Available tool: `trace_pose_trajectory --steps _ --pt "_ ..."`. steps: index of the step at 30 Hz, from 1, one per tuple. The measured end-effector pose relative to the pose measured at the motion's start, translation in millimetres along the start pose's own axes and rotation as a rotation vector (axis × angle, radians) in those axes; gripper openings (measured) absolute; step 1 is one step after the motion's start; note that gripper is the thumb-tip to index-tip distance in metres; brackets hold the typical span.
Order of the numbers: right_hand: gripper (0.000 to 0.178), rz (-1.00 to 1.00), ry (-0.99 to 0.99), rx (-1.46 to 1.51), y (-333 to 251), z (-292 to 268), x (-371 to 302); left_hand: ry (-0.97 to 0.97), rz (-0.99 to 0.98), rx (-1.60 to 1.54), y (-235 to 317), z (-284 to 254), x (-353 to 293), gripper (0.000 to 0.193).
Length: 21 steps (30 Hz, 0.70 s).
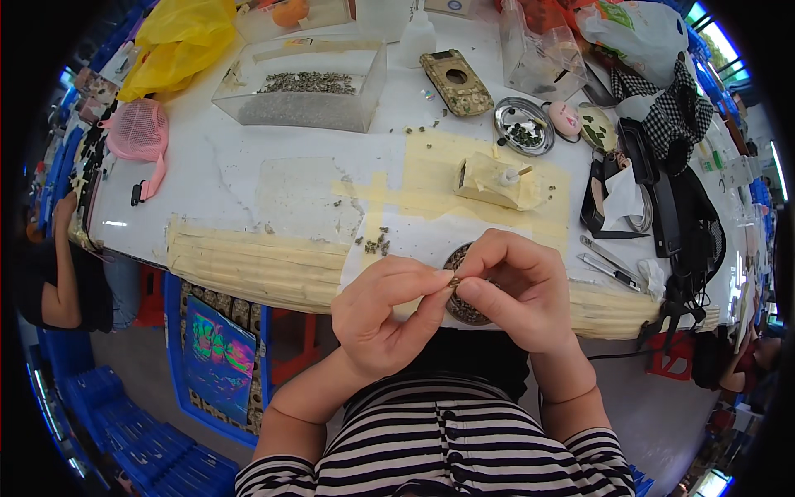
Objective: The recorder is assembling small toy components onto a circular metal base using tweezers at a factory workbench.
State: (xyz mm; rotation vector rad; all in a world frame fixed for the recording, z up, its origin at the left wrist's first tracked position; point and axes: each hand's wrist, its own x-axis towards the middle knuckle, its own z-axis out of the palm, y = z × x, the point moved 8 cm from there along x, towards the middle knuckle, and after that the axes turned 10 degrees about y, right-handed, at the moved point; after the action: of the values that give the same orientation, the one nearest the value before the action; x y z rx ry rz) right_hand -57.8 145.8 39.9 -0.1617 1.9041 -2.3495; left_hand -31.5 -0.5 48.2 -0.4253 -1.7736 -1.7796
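My left hand (389,313) and my right hand (522,290) meet at the fingertips near the table's front edge. Between their thumbs and forefingers is a tiny brownish piece (454,282), too small to name. Just under the fingers sits a round dish (465,315) filled with small dark bits, partly hidden by my right hand. Loose small grey-brown pieces (378,245) lie on white paper beyond my left hand. Farther off stands a tape-covered block (497,184) with a small white nozzle-like part and a stick on top.
A clear bin (298,83) of small pieces stands at the back left, beside a pink mesh strainer (137,132). Tweezers (609,269), a metal dish (523,126) and a black case (646,182) lie to the right. A blue crate (217,356) is below the table; another person's arm (65,257) shows far left.
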Motion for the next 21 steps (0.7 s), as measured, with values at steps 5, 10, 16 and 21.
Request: trace_pose_trajectory --steps 5,10,16,21 --pt "0.004 -0.085 -0.012 -0.127 -7.9 0.7 0.9 0.005 -0.169 -0.096 -10.9 0.2 -3.9 0.017" --pt "0.006 -0.462 0.018 -0.452 -29.8 6.9 0.5 0.088 -0.469 -0.282 -23.2 1.5 -12.6 0.014" --pt "0.011 -0.594 0.061 -0.641 -37.0 12.7 -1.7 -0.001 -0.112 0.087 -5.7 -0.4 -0.7 0.014" --pt "0.012 -0.599 0.062 -0.630 -35.8 11.9 -0.7 0.001 -0.309 -0.025 -15.9 -0.8 -6.8 0.014"
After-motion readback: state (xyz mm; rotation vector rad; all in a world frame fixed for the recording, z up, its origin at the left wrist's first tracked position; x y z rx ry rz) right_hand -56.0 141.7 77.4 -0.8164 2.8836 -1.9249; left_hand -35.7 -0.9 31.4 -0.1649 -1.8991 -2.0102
